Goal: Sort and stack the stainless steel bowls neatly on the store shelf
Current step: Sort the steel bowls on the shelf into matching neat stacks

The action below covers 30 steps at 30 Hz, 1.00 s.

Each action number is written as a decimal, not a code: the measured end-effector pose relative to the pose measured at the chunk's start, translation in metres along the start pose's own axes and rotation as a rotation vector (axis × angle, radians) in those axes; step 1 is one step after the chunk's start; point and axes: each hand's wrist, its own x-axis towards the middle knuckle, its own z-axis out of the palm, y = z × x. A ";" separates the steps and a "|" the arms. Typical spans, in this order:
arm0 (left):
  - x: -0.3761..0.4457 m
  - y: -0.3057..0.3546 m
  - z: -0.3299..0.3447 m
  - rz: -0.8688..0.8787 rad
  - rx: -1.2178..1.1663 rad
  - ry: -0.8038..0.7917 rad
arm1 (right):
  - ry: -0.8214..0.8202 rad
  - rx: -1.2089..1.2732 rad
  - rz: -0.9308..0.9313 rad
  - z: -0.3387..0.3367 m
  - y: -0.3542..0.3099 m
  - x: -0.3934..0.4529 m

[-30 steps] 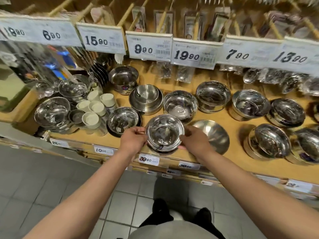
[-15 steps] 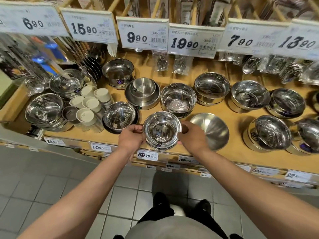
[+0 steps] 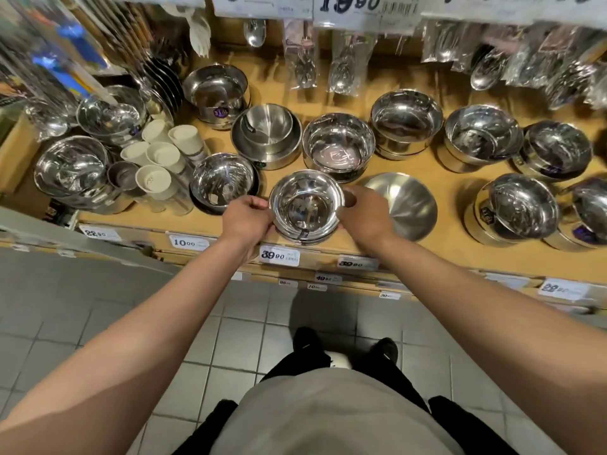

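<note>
Wooden store shelf (image 3: 437, 165) fills my view from the head camera, crowded with shiny steel bowls in two loose rows under hanging price cards and bagged spoons (image 3: 341, 65). At the front edge of the shelf, just above a 39.90 price tag (image 3: 279, 256), sits a small stack of bowls (image 3: 306, 206), and I have both hands on it: my left hand (image 3: 246, 220) curls its fingers round the stack's left rim, my right hand (image 3: 366, 218) curls round its right rim, so each grip is clamped on the same stack. The top bowl sits open side up, nested in the ones below. Just beside my right hand lies an upturned matte bowl (image 3: 405, 206), dome side up. Just beside my left hand stands another polished bowl (image 3: 223, 182) on a dark base, and past it a cluster of white cups (image 3: 164, 152). Behind the stack stands a deeper bowl (image 3: 338, 144), and left of that a small bowl nested in a wider dish (image 3: 267, 134). Further bowls run along the shelf to the right. Grey floor tiles (image 3: 246, 326) and my dark shoes show below.
</note>
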 end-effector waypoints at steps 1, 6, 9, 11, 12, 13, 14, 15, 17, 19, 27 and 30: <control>-0.001 0.000 0.000 0.001 0.000 -0.002 | 0.006 -0.011 -0.004 0.000 0.000 0.001; -0.003 -0.001 0.001 0.025 0.004 -0.013 | 0.027 -0.043 -0.030 0.000 0.002 0.006; -0.003 -0.003 0.003 0.038 -0.012 -0.007 | 0.029 -0.041 -0.032 -0.001 0.003 0.007; -0.003 -0.004 0.004 0.038 -0.020 0.004 | 0.036 -0.049 -0.040 -0.001 0.003 0.007; -0.003 -0.004 0.005 0.038 -0.024 0.009 | 0.039 -0.055 -0.045 -0.001 0.004 0.007; -0.003 -0.005 0.005 0.037 -0.027 0.012 | 0.040 -0.061 -0.056 -0.001 0.004 0.007; -0.002 -0.006 0.006 0.035 -0.031 0.015 | 0.039 -0.063 -0.068 -0.001 0.005 0.007; -0.001 -0.006 0.006 0.034 -0.032 0.019 | 0.039 -0.066 -0.076 0.000 0.005 0.007; 0.001 -0.008 0.005 0.034 -0.024 0.022 | 0.049 -0.068 -0.089 0.000 0.006 0.007; 0.004 -0.010 0.004 0.036 -0.023 0.020 | 0.053 -0.072 -0.094 0.001 0.006 0.007; 0.004 -0.015 0.005 0.031 -0.101 0.012 | 0.034 -0.013 -0.080 0.005 0.011 0.005; 0.005 -0.017 0.005 0.015 -0.098 0.002 | 0.000 -0.002 -0.065 0.004 0.011 0.002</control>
